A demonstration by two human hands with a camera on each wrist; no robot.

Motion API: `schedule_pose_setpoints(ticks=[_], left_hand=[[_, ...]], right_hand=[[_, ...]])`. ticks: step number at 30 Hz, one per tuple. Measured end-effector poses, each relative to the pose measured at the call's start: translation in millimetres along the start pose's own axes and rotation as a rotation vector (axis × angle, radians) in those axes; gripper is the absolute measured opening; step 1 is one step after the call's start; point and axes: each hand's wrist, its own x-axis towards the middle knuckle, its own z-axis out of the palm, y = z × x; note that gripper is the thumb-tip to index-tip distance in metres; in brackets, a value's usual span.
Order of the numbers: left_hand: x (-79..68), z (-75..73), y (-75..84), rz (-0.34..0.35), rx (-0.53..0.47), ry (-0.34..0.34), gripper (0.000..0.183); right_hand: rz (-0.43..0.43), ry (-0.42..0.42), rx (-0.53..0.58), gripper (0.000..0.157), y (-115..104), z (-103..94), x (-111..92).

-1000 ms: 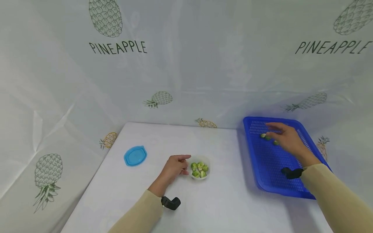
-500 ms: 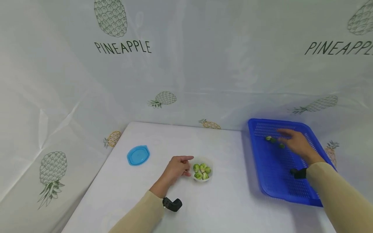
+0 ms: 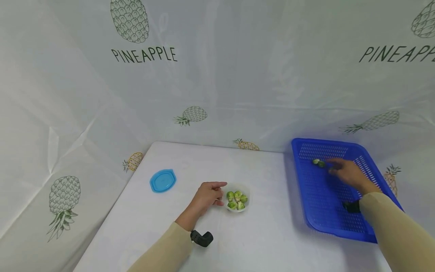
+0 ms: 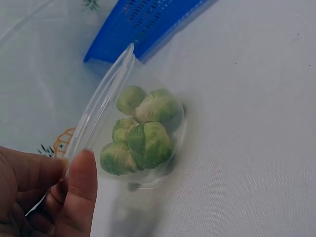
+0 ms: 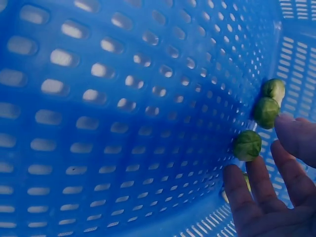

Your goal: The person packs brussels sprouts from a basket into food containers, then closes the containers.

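My left hand (image 3: 206,196) pinches the rim of a clear plastic bowl (image 4: 173,170) between thumb and fingers. Several Brussels sprouts (image 4: 150,145) lie inside it. Over the far part of a blue plastic basket (image 3: 326,204) is my right hand (image 3: 350,175), its fingers spread and slightly bent. In the right wrist view, one Brussels sprout (image 5: 247,145) lies right by the fingertips; whether they touch it I cannot tell. Two more sprouts (image 5: 267,112) sit together beyond the thumb. Behind the fingers, another sprout (image 5: 224,196) is mostly hidden.
A light blue lid (image 3: 163,181) lies on the white table (image 3: 268,230), left of the bowl. Pineapple-printed sheeting (image 3: 244,75) rises behind the table and along its sides. The basket stands at the right, its far side close to the sheeting.
My right hand has come lower and closer to the sprouts in the basket, its fingers drawing nearer one sprout. My left hand stays at the bowl. The head view has shifted slightly.
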Motion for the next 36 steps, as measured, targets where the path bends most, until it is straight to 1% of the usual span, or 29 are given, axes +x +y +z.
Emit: schedule_pose_setpoints(ticks=[5, 8, 12, 15, 19, 24, 27, 29, 32, 36], left_hand=[[-0.5, 0.2, 0.5, 0.000, -0.001, -0.002, 0.043], [-0.5, -0.2, 0.6, 0.000, -0.005, -0.003, 0.043], [-0.1, -0.7, 0.6, 0.000, -0.006, -0.004, 0.043], [0.3, -1.0, 0.1, -0.001, -0.008, -0.003, 0.043], [0.5, -1.1, -0.7, -0.002, -0.008, -0.002, 0.043], [0.7, -1.2, -0.9, -0.006, -0.003, 0.004, 0.042], [0.7, -1.0, -1.0, -0.008, -0.001, 0.004, 0.043], [1.0, -0.9, -1.1, -0.008, -0.001, 0.004, 0.043], [1.1, -0.9, -1.1, -0.009, -0.001, 0.007, 0.043], [1.3, -1.6, -0.9, -0.013, -0.004, 0.008, 0.042]], right_hand=[[-0.005, 0.001, -0.001, 0.048, 0.0, 2.6, -2.6], [-0.012, 0.006, 0.021, 0.045, -0.7, 4.2, -2.9], [-0.008, 0.029, 0.061, 0.042, -2.2, 4.6, -4.2], [-0.004, 0.050, 0.045, 0.043, -2.5, 3.9, -5.8], [-0.003, 0.027, 0.015, 0.046, -1.1, 3.8, -7.1], [-0.025, -0.024, 0.040, 0.048, -1.1, 8.0, -5.9], [-0.034, -0.051, 0.039, 0.049, -1.8, 12.0, -4.4], [-0.050, -0.055, 0.027, 0.049, -2.5, 14.9, -2.8], [-0.084, -0.038, 0.021, 0.044, -5.7, 19.4, 0.0], [-0.115, -0.013, 0.011, 0.031, -10.7, 25.6, 3.4]])
